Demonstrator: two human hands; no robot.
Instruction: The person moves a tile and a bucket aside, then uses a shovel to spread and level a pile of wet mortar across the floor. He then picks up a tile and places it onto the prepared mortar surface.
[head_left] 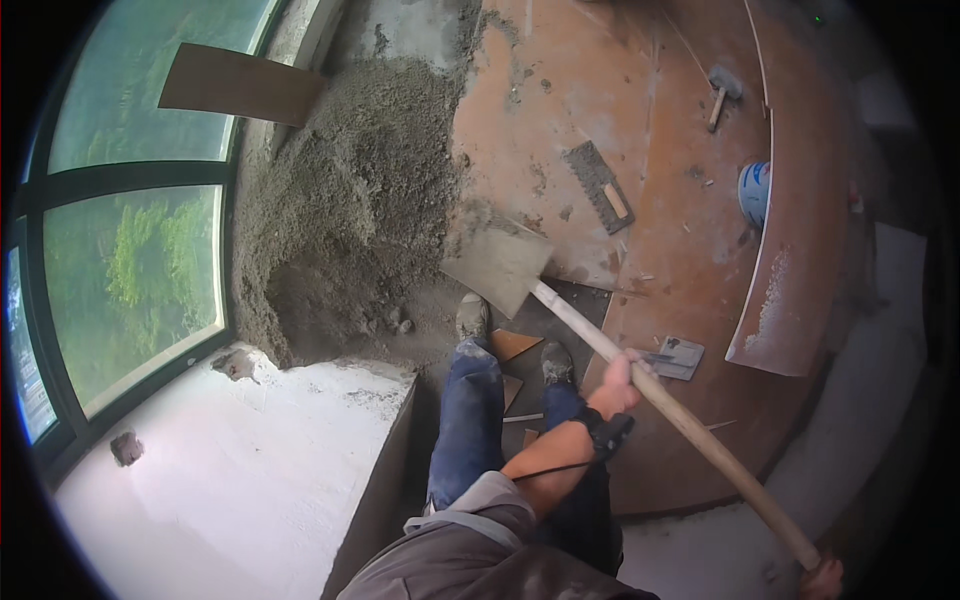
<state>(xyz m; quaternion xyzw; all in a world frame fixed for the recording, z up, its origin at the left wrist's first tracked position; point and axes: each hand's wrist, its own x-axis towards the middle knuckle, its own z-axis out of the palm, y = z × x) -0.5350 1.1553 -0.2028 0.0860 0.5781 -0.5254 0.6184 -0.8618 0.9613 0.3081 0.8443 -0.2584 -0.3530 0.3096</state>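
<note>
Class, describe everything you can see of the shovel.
The shovel has a flat, squarish grey blade, apparently metal, with grey grit along its far edge, and a long, pale, wooden-looking handle. It slants from beside the grey mound to the picture's lower right. The left hand grips the handle nearer the blade; the right hand holds its end.

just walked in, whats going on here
A person has both hands on a long shovel: the left hand grips partway along the handle, the right hand near its end. The flat blade is at the edge of a grey, grainy heap. A trowel lies on the brown boards nearby.
</note>
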